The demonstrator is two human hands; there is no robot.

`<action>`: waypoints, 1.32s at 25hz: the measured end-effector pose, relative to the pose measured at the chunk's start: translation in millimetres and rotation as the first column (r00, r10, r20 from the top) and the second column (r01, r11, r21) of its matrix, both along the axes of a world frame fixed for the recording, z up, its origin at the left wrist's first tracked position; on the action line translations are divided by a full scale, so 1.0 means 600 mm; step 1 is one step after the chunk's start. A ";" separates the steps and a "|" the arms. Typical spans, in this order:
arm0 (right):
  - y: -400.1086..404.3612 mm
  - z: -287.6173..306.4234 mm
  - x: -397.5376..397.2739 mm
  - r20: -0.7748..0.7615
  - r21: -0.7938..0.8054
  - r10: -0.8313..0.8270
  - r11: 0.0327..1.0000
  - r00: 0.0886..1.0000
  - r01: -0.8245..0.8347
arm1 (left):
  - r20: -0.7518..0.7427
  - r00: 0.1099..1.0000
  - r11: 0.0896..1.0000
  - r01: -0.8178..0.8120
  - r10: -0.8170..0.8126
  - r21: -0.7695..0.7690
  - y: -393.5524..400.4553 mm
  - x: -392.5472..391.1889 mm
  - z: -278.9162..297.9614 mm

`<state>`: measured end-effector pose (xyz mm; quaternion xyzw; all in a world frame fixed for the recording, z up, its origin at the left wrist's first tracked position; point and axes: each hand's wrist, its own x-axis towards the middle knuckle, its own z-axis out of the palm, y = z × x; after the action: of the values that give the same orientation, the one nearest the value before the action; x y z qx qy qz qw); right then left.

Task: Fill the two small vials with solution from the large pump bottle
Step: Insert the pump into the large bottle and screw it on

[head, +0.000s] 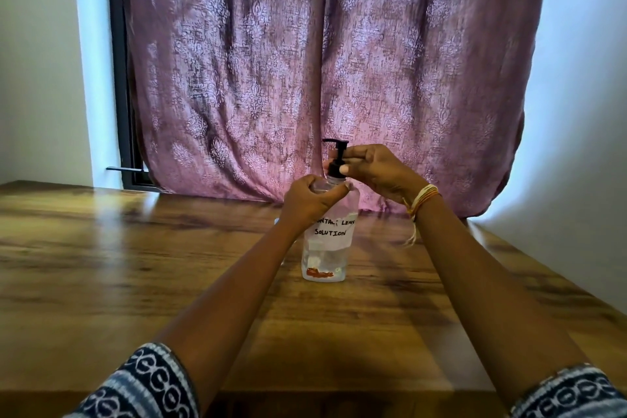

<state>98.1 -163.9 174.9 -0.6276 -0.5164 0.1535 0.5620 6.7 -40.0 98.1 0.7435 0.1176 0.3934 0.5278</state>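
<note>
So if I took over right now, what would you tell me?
Left hand grips the shoulder of the pump bottle, which stands upright on the wooden table.
Right hand holds the black pump collar with curled fingers.
Bottle still holds clear liquid; its label reads "Contact Lens Solution".
Vials: not clearly in view; something small is mostly hidden behind the left wrist.
Done: no filling shown.
Left: fill both vials.

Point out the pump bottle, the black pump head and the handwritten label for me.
pump bottle (322, 258): head view, on its clear lower body.
black pump head (336, 159): head view, on the stem below the nozzle.
handwritten label (334, 227): head view, on the white paper between the words.
</note>
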 end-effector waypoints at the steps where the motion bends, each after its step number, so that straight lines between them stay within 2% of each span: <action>1: 0.000 0.001 0.000 0.051 -0.003 -0.044 0.999 0.998 0.044 | 0.004 1.000 1.000 0.007 -0.007 0.000 0.001 0.000 0.000; 5: 0.009 -0.009 -0.005 0.120 0.073 -0.239 0.970 0.964 0.232 | -0.006 1.000 1.000 0.003 -0.003 -0.006 0.002 -0.001 -0.001; 10: 0.018 -0.024 -0.030 0.027 0.181 -0.381 0.911 0.924 0.371 | -0.018 1.000 1.000 0.011 -0.011 0.019 0.001 -0.005 0.003; 13: 0.016 -0.025 -0.049 -0.018 0.169 -0.377 0.912 0.926 0.374 | -0.066 0.997 0.997 0.041 -0.037 0.069 0.001 -0.013 0.008; 17: -0.003 -0.042 -0.065 -0.140 0.071 -0.278 0.954 0.950 0.290 | -0.229 0.968 0.977 0.144 -0.106 0.158 0.000 -0.031 0.023; 18: -0.010 -0.057 -0.067 -0.215 0.076 -0.252 0.959 0.943 0.274 | -0.237 0.964 0.972 0.161 -0.117 0.174 -0.001 -0.040 0.019; 20: -0.021 -0.090 -0.067 -0.337 0.104 -0.200 0.963 0.920 0.248 | -0.140 0.988 0.973 0.089 -0.060 0.212 -0.002 -0.062 0.001; 22: -0.026 -0.136 -0.069 -0.274 0.025 -0.225 0.970 0.935 0.241 | -0.011 0.993 0.969 -0.116 0.122 0.220 0.002 -0.085 -0.031; 23: -0.026 -0.161 -0.072 -0.168 -0.027 -0.258 0.966 0.952 0.257 | 0.004 0.982 0.960 -0.185 0.189 0.211 0.003 -0.098 -0.048; 25: -0.020 -0.207 -0.075 -0.076 -0.061 -0.270 0.962 0.960 0.265 | -0.099 0.977 0.965 -0.168 0.191 0.202 0.007 -0.120 -0.079; 26: -0.014 -0.227 -0.072 -0.120 -0.053 -0.267 0.963 0.956 0.263 | -0.182 0.972 0.976 -0.113 0.147 0.188 0.015 -0.125 -0.096; 28: -0.005 -0.252 -0.065 -0.166 -0.024 -0.298 0.954 0.940 0.298 | -0.301 0.953 0.997 -0.021 0.041 0.070 0.040 -0.119 -0.128; 29: -0.002 -0.255 -0.057 -0.129 -0.027 -0.337 0.941 0.933 0.336 | -0.333 0.943 1.000 -0.020 0.017 -0.008 0.053 -0.115 -0.140; 30: 0.001 -0.254 -0.047 -0.078 -0.039 -0.366 0.930 0.927 0.364 | -0.356 0.933 0.998 -0.060 0.050 -0.020 0.064 -0.111 -0.149; 33: 0.019 -0.247 -0.011 0.016 -0.080 -0.416 0.906 0.909 0.415 | -0.373 0.908 0.981 -0.163 0.190 0.103 0.089 -0.092 -0.155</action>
<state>91.6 -152.3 26.6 -0.7455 -0.3639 0.0519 0.5560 -48.4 13.6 4.9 0.8100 0.2709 0.2916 0.4307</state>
